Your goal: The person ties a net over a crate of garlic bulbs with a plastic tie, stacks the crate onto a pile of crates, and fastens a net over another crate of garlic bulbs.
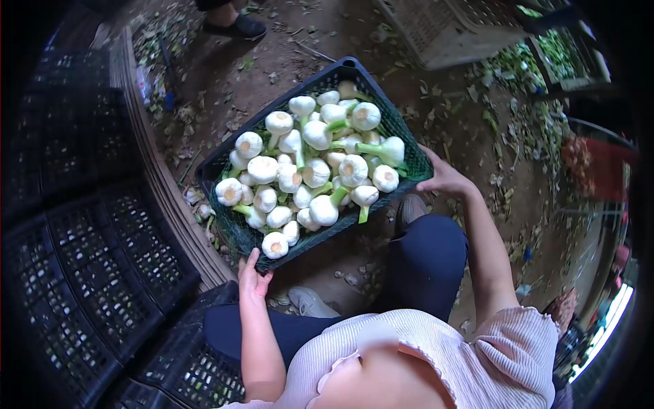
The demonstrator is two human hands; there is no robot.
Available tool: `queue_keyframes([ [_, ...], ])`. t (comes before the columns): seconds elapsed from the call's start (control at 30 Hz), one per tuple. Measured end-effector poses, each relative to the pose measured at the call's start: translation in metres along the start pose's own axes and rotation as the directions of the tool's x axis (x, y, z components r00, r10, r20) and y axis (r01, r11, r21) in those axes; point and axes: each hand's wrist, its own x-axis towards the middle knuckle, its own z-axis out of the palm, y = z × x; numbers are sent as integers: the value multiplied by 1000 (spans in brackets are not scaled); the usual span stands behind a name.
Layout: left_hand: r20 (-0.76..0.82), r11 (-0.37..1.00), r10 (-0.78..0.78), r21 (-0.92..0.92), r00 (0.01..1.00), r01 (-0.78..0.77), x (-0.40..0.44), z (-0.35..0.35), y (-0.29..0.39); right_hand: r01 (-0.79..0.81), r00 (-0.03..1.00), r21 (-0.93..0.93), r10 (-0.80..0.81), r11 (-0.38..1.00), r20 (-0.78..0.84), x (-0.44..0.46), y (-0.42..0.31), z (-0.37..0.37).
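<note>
A dark plastic crate (272,109), lined with green netting, is held tilted in front of me. White garlic bulbs (317,172) with short green stems fill it. My left hand (255,278) grips the crate's near left corner, thumb up on the rim. At the right end of the crate, my right hand (443,176) is wrapped round the edge; part of its fingers is hidden behind the crate wall.
Stacked black crates (102,266) stand at the left beside long boards (160,170). A pale crate (449,34) is at the top right. Another person's foot (235,27) shows at the top. Leaf scraps litter the dirt floor (470,116).
</note>
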Motion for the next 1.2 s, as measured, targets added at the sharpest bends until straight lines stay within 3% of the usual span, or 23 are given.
queue_keyframes([
  [0.1,-16,970,-169,-180,985,163,19,-16,-9,-133,989,-132,123,982,-81,-17,6,-8],
  [0.17,-87,954,-216,-230,972,192,12,-19,-6,-211,975,-403,163,890,-150,-19,12,-10],
  [0.27,-328,982,122,-94,937,-161,45,-74,-31,-260,965,-651,203,713,-164,-21,3,-7],
  [0.33,-465,969,213,-12,859,-247,37,-62,-24,13,1000,-679,5,734,25,-37,-5,-4],
  [0.37,-531,957,254,18,808,-289,25,-50,-24,161,987,-682,-99,714,130,-43,-13,-5],
  [0.47,-477,827,563,305,675,-473,-24,-13,7,56,998,-274,-55,960,9,-61,-73,-16],
  [0.53,-360,899,433,106,826,-425,-74,8,51,136,990,-208,-138,969,8,-65,-123,-23],
  [0.57,-258,855,517,186,816,-483,-99,18,75,184,982,-182,-187,966,2,-57,-141,-24],
  [0.6,-191,782,619,236,762,-576,-119,35,97,334,942,-233,-332,913,50,-40,-151,-17],
  [0.7,-17,455,751,739,661,-498,-115,48,131,609,785,-359,-603,707,143,21,-175,15],
  [0.77,134,265,830,759,541,-595,-111,65,158,695,712,-471,-608,543,350,50,-194,35],
  [0.8,86,296,864,711,496,-638,-107,72,168,756,641,-471,-660,455,392,67,-192,42],
  [0.83,278,86,885,689,372,-720,-103,79,179,806,553,-491,-718,331,423,74,-197,39],
  [0.87,518,-416,855,685,-2,-598,-92,92,180,812,506,-503,-786,295,356,75,-201,37],
  [0.9,565,-309,811,637,154,-706,-94,103,181,816,449,-517,-846,257,288,80,-201,34],
  [0.93,523,88,789,425,323,-901,-82,116,171,846,513,-310,-822,435,247,85,-194,30],
  [0.97,532,474,713,112,456,-873,-69,124,158,802,594,-92,-772,591,226,90,-187,30],
  [1.0,527,629,604,146,598,-764,-60,125,147,489,777,475,-613,732,145,92,-178,45],
  [1.07,582,649,470,281,664,-707,-51,132,130,389,871,190,-427,902,243,99,-164,50],
  [1.1,635,521,457,377,623,-766,-51,133,121,596,789,-61,-570,801,228,101,-160,60],
  [1.13,681,199,393,593,617,-781,-56,131,118,552,804,-192,-457,811,380,100,-162,61],
  [1.17,602,-17,266,783,753,-621,-78,132,121,538,789,-332,-323,775,523,97,-167,64],
  [1.2,642,-187,191,767,743,-615,-84,119,116,556,745,-447,-182,700,642,95,-172,66],
])
